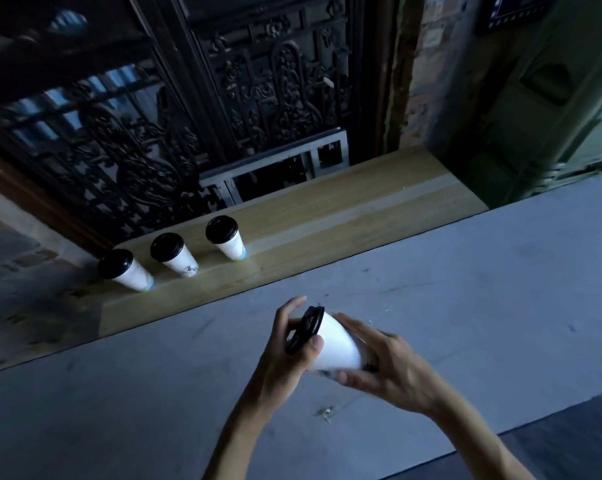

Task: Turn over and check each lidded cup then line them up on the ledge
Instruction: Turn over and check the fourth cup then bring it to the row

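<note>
Here, both bare hands hold one white paper cup with a black plastic lid (334, 344) on its side above the grey counter (465, 306): left hand (289, 351) fingers curl around the lid end, right hand (382, 368) fingers wrap the base. Three similar lidded cups (174, 254) stand upright in a row on the light wooden ledge (344, 209), apart from each other.

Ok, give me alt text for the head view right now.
Both hands, left hand at the lid end and right hand at the base, hold a white black-lidded cup sideways above a grey counter. Three lidded cups stand in a row on the wooden ledge beyond.
</note>
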{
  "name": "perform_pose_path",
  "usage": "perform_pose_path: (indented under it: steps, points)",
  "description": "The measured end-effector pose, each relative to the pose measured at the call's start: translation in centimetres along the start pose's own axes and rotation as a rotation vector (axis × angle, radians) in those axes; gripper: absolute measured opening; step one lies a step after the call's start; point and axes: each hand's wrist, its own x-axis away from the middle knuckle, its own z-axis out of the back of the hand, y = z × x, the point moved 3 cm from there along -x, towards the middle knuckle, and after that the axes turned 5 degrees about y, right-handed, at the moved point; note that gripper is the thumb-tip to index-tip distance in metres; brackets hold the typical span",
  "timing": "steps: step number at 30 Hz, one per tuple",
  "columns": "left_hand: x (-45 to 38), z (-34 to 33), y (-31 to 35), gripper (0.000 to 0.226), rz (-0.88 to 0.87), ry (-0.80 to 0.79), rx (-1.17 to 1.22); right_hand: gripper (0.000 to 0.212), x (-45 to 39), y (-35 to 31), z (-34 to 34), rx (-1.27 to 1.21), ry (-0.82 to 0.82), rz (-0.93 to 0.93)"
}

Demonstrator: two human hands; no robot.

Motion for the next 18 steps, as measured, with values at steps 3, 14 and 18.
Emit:
perform_pose_path:
  steps: [3, 14, 18]
  points:
    - [0.4, 1.1, 2.8, 0.058, -0.127, -0.021, -0.089, 0.075, 0.0, -2.5, 1.1, 0.048, 0.035, 0.030]
    - [1.9, 1.8, 7.8, 0.061, -0.219, 0.040, 0.071, 0.056, 0.4, -8.8, 3.7, -0.084, 0.073, -0.011]
    - [2.4, 2.0, 8.8, 0.053, -0.263, 0.086, 0.075, 0.051, 0.7, -10.1, 4.2, -0.137, 0.061, -0.049]
